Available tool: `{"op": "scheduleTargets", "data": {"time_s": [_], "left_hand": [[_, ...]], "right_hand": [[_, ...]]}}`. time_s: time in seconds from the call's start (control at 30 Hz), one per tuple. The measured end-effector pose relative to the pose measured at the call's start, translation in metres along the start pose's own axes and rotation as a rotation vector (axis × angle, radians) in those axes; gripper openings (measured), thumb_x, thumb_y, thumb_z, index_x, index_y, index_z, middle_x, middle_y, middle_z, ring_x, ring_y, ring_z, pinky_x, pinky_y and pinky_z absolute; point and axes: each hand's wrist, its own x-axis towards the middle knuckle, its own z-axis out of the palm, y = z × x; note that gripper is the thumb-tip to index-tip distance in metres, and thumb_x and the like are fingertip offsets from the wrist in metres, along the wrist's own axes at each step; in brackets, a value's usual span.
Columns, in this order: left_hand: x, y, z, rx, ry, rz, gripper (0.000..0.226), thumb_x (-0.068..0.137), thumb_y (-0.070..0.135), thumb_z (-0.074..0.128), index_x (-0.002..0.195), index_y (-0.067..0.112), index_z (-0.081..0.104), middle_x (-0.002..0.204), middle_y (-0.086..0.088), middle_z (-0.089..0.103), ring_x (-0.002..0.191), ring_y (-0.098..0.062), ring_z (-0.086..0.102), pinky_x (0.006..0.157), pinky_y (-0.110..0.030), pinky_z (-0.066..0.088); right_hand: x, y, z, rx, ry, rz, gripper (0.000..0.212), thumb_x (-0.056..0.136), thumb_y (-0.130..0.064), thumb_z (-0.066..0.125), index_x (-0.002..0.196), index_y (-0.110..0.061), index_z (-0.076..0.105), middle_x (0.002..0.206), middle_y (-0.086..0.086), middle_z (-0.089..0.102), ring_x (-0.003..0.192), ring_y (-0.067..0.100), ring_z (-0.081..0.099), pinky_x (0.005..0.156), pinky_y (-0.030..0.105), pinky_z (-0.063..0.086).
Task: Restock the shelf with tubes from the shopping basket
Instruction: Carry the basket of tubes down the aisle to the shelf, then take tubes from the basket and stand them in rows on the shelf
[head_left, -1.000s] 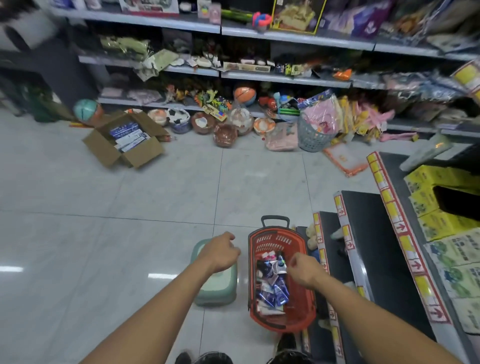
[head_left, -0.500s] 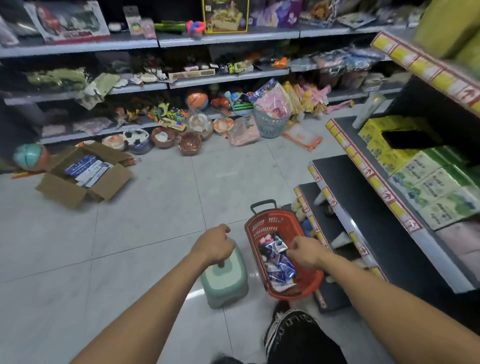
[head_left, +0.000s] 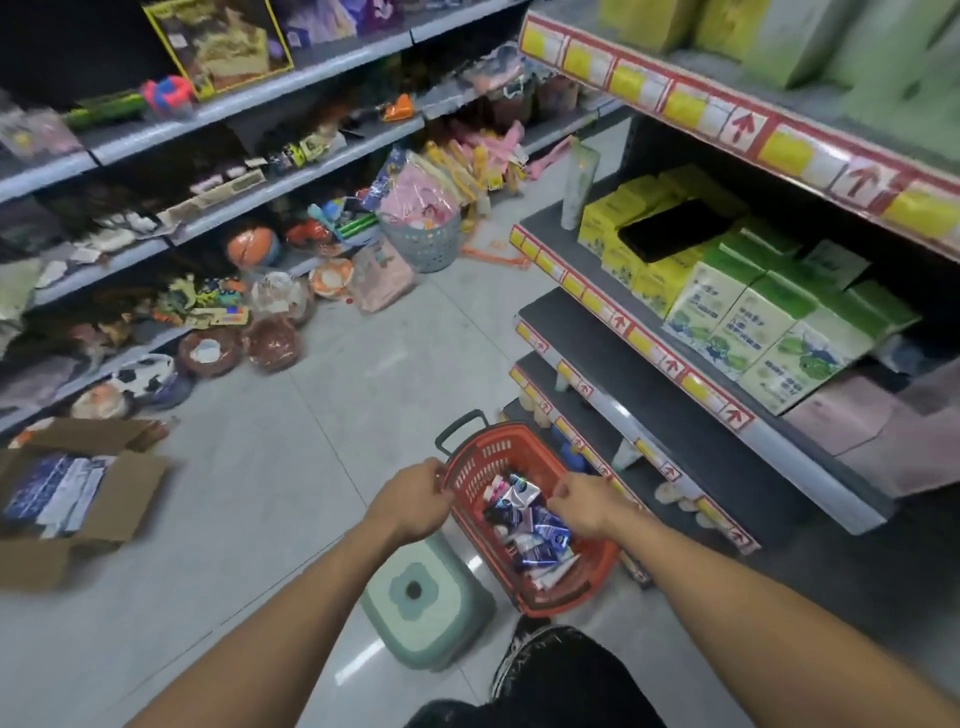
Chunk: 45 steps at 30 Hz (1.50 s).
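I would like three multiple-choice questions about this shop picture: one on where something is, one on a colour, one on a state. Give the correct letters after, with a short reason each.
1. Where does the pale green plastic stool stand?
A. on the floor, left of the basket
B. on the dark shelf
C. inside the cardboard box

2. What colour is the plastic shopping basket holding the tubes?
A. blue
B. orange-red
C. white

3. What is the state of the brown cardboard box on the floor?
A. taped shut
B. flattened
C. open, with packs inside

Answers:
1 A: the stool sits on the grey tiles beside the basket's left wall, below the left hand.
2 B: its slotted walls are orange-red, under the right hand.
3 C: its flaps are spread and blue and white packs show inside.
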Motion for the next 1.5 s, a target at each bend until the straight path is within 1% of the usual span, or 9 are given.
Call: {"op": "scheduleTargets", "data": {"time_s": [0.37,0.47,0.57,0.67,0.83,1.03,1.2,1.33,1.5], "left_hand": [[0.101,0.071,-0.05,0.104,-0.14,0.017,0.076,0.081,0.053,0.045,0.146,0.015,0.053,0.134,-0.007,0.069,0.119,-0.026,0.065,0.101,-0.037,0.052],[0.133,0.084,-0.053,0.17,-0.202,0.081,0.066,0.088,0.048,0.049,0.146,0.016,0.052,0.136,-0.009,0.068,0.12,-0.028,0.065,0.101,-0.037,0.052],[0.168,0.095,-0.055,0.248,-0.261,0.145,0.056,0.094,0.042,0.054,0.145,0.018,0.052,0.139,-0.011,0.066,0.118,-0.027,0.065,0.1,-0.037,0.053],[0.198,0.11,-0.061,0.309,-0.304,0.273,0.052,0.095,0.043,0.055,0.142,0.02,0.053,0.136,-0.008,0.068,0.109,-0.023,0.067,0.094,-0.034,0.053],[0.258,0.126,-0.07,0.412,-0.38,0.536,0.039,0.098,0.04,0.054,0.132,0.022,0.059,0.131,-0.006,0.071,0.11,-0.027,0.068,0.093,-0.036,0.054],[0.31,0.119,-0.087,0.472,-0.502,0.711,0.046,0.092,0.044,0.054,0.134,0.027,0.059,0.121,-0.004,0.075,0.103,-0.024,0.07,0.092,-0.037,0.057],[0.317,0.108,-0.089,0.518,-0.553,0.804,0.035,0.097,0.035,0.057,0.13,0.026,0.064,0.123,-0.005,0.074,0.11,-0.028,0.068,0.092,-0.035,0.054],[0.315,0.106,-0.074,0.574,-0.623,0.805,0.046,0.097,0.032,0.056,0.142,0.021,0.06,0.138,-0.005,0.067,0.121,-0.026,0.064,0.101,-0.035,0.052],[0.298,0.124,-0.043,0.562,-0.638,0.739,0.045,0.097,0.03,0.057,0.141,0.022,0.058,0.133,-0.005,0.069,0.105,-0.02,0.07,0.092,-0.037,0.059]], "right_hand": [[0.058,0.056,-0.045,0.145,-0.026,0.13,0.028,0.095,-0.03,0.061,0.082,-0.007,0.071,0.09,0.003,0.077,0.084,0.022,0.075,0.08,0.04,0.06],[0.068,0.067,-0.042,0.189,-0.035,0.167,0.032,0.096,-0.032,0.059,0.073,-0.011,0.066,0.076,0.002,0.071,0.075,0.022,0.071,0.069,0.034,0.054],[0.077,0.073,-0.038,0.25,-0.003,0.234,0.033,0.096,-0.032,0.058,0.089,-0.003,0.072,0.092,0.006,0.077,0.087,0.02,0.074,0.081,0.04,0.06],[0.083,0.067,-0.033,0.274,0.043,0.289,0.032,0.091,-0.027,0.056,0.062,-0.012,0.058,0.064,0.001,0.062,0.06,0.017,0.061,0.06,0.032,0.046],[0.086,0.038,-0.023,0.337,0.187,0.454,0.041,0.087,-0.027,0.055,0.051,-0.01,0.044,0.049,0.002,0.043,0.052,0.02,0.046,0.049,0.032,0.03],[0.083,-0.029,-0.014,0.456,0.22,0.663,0.039,0.095,-0.031,0.052,0.059,-0.015,0.048,0.075,0.01,0.059,0.074,0.024,0.059,0.056,0.03,0.035],[0.074,-0.071,-0.001,0.532,0.26,0.717,0.039,0.101,-0.027,0.051,0.063,-0.018,0.046,0.062,0.003,0.051,0.057,0.018,0.045,0.048,0.024,0.031],[0.065,-0.071,0.015,0.592,0.231,0.736,0.045,0.101,-0.028,0.049,0.057,-0.019,0.041,0.057,0.0,0.046,0.055,0.015,0.042,0.05,0.027,0.03],[0.063,-0.024,0.034,0.574,0.189,0.686,0.038,0.102,-0.032,0.046,0.074,-0.011,0.061,0.084,0.009,0.066,0.078,0.025,0.06,0.07,0.035,0.046]]}}
